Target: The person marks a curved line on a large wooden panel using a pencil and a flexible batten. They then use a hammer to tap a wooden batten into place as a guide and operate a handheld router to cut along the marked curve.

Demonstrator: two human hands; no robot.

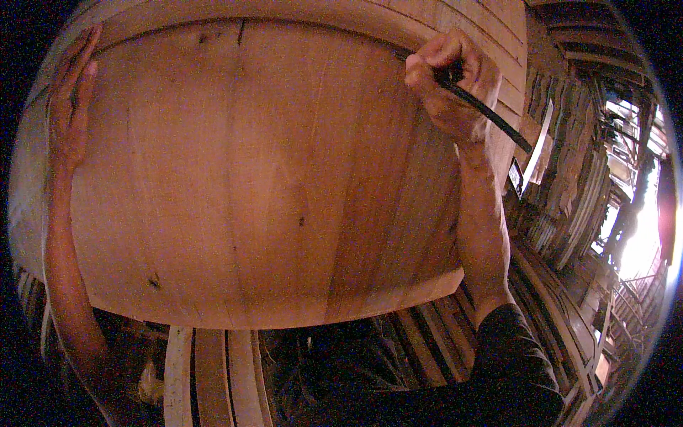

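Note:
A broad reddish-brown wooden panel [270, 171] with dark knots fills the middle of the view. Along its far edge runs a paler wooden piece [320, 14]. My left hand [70, 107] lies at the panel's left edge near the far corner, fingers stretched out and holding nothing. At the far right corner, my right hand [455, 85] is closed around a slim black pencil-like rod [491, 117]. The rod's long end slants down to the right past the hand. Its other end points at the panel's far edge; whether it touches the wood I cannot tell.
Long timber strips [212, 377] lie below the panel's near edge, with more planks [434, 341] to the right. Stacked boards [569, 142] stand along the right side, near a bright opening [640, 228]. A small screen-like object [516, 174] sits right of my right forearm.

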